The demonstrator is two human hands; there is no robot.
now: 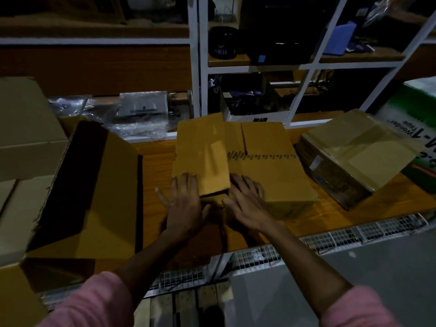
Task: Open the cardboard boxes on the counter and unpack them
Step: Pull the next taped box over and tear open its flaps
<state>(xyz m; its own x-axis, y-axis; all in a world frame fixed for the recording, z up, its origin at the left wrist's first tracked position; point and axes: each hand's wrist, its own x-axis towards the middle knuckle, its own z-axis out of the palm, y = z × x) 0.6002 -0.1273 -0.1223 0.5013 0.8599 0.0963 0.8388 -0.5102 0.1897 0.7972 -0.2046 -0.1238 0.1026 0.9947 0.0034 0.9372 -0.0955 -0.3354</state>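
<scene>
- At centre of the wooden surface (330, 215): one brown cardboard box (271, 166), lying flat, with a line of printed tape across its top and a seam running toward the far edge.
- Near-left flap (205, 156) of this box: lifted and tilted up, a dark gap showing beneath its front edge.
- Left hand (184, 206): fingers spread and straight, palm down, fingertips touching the front edge of the raised flap; it grips nothing.
- Right hand (247, 199): fingers extended flat on the box top just beside the flap, thumb at the gap; it grips nothing.
- Both forearms bare, pink sleeves (94, 300) at the lower edge.
- To the left: large open carton (94, 197), flaps up, interior dark.
- To the right: sealed box (358, 156) under clear tape, tilted, apart from the centre box.
- Far right: green-and-white tape carton (415, 128).
- Behind: white shelving (200, 67) with dark goods and clear plastic bags (141, 114).
</scene>
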